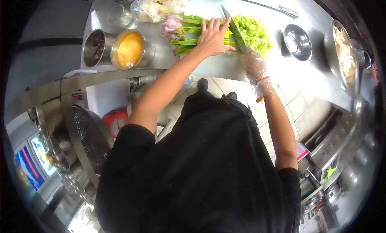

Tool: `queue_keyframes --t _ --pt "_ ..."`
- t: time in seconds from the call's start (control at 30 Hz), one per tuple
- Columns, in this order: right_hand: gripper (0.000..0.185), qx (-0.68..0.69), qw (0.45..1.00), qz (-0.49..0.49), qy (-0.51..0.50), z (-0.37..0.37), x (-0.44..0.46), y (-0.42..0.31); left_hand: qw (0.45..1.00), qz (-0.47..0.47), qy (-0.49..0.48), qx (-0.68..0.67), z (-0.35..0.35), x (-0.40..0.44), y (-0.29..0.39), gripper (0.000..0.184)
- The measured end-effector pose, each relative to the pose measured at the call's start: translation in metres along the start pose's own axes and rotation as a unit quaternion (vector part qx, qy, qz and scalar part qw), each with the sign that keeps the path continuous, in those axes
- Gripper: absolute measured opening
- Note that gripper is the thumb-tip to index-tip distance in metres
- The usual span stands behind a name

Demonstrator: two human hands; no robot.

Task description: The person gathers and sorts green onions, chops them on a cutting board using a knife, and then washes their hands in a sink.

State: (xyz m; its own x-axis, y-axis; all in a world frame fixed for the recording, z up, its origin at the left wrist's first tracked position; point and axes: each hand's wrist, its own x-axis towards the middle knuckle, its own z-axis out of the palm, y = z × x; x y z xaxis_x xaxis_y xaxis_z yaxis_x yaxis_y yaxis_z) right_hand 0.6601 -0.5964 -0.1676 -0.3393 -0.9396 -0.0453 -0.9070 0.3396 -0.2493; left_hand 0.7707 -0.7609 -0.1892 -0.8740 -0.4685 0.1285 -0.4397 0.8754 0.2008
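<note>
My left hand (212, 39), bare, spans a bundle of green leafy stalks (189, 31) and presses it down, its fingers and thumb spread across it. The pale pinkish ends (172, 25) of the bundle lie to the left. In a clear plastic glove, my right hand (254, 63) is closed round the handle of a kitchen knife (237, 34), hiding the handle. The blade points away from me, just right of my left hand, between the stalks and a heap of chopped greens (253, 31). A pale cutting board (215, 67) lies underneath.
To the left stand a metal pot of orange-yellow liquid (129, 50), a metal pot with dark contents (95, 48) and a glass (120, 16). Behind is a plastic bag of pale food (157, 5). To the right are a metal bowl (297, 42) and a large pan of pale pieces (343, 56).
</note>
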Motion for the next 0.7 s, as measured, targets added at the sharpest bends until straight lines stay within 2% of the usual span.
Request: queue_keyframes --t 0.07,0.1,0.13,0.17,0.2,0.23,0.3,0.33,0.43,0.47,0.57,0.63,0.7 --pt "0.02 -0.02 0.999 0.007 -0.023 0.0 -0.004 -0.001 0.998 0.008 0.059 -0.029 0.01 0.0 -0.005 0.102" --pt "0.021 0.086 0.996 0.038 0.003 0.0 -0.004 -0.002 0.997 0.011 0.06 -0.038 0.014 0.001 -0.007 0.102" --pt "0.021 0.191 0.979 0.068 0.03 0.0 -0.005 -0.003 0.988 0.003 0.1 -0.115 0.018 0.002 -0.011 0.095" --pt "0.021 0.184 0.98 0.071 0.027 0.0 -0.006 -0.005 0.972 -0.005 0.138 -0.191 0.022 0.002 -0.014 0.09" --pt "0.021 0.184 0.977 0.109 0.026 -0.009 -0.007 -0.014 0.953 -0.012 0.225 -0.2 0.028 0.004 -0.016 0.057" --pt "0.021 0.183 0.972 0.146 0.023 -0.015 -0.008 -0.022 0.952 -0.018 0.225 -0.207 0.028 0.005 -0.016 0.057" --pt "0.022 0.147 0.977 0.154 0.013 -0.017 -0.009 -0.029 0.933 -0.063 0.217 -0.282 0.025 0.006 -0.015 0.025" --pt "0.022 0.118 0.98 0.163 0.01 -0.019 -0.013 -0.033 0.932 -0.047 0.274 -0.234 0.026 0.008 -0.013 0.016" --pt "0.024 0.11 0.975 0.192 -0.002 -0.03 -0.014 -0.048 0.937 -0.049 0.281 -0.199 0.026 0.011 -0.01 0.016" --pt "0.025 0.075 0.986 0.145 0.028 -0.027 -0.017 -0.044 0.947 -0.053 0.263 -0.179 0.025 0.011 -0.01 0.018" --pt "0.024 0.048 0.989 0.134 0.025 -0.053 -0.015 -0.058 0.945 -0.067 0.276 -0.164 0.026 0.014 -0.005 0.018" --pt "0.025 0.012 0.987 0.158 -0.005 -0.059 -0.013 -0.067 0.953 -0.067 0.241 -0.17 0.021 0.015 -0.004 0.018" --pt "0.017 -0.016 0.994 0.103 0.023 -0.054 -0.014 -0.068 0.968 -0.067 0.192 -0.149 0.02 0.017 -0.004 0.018"
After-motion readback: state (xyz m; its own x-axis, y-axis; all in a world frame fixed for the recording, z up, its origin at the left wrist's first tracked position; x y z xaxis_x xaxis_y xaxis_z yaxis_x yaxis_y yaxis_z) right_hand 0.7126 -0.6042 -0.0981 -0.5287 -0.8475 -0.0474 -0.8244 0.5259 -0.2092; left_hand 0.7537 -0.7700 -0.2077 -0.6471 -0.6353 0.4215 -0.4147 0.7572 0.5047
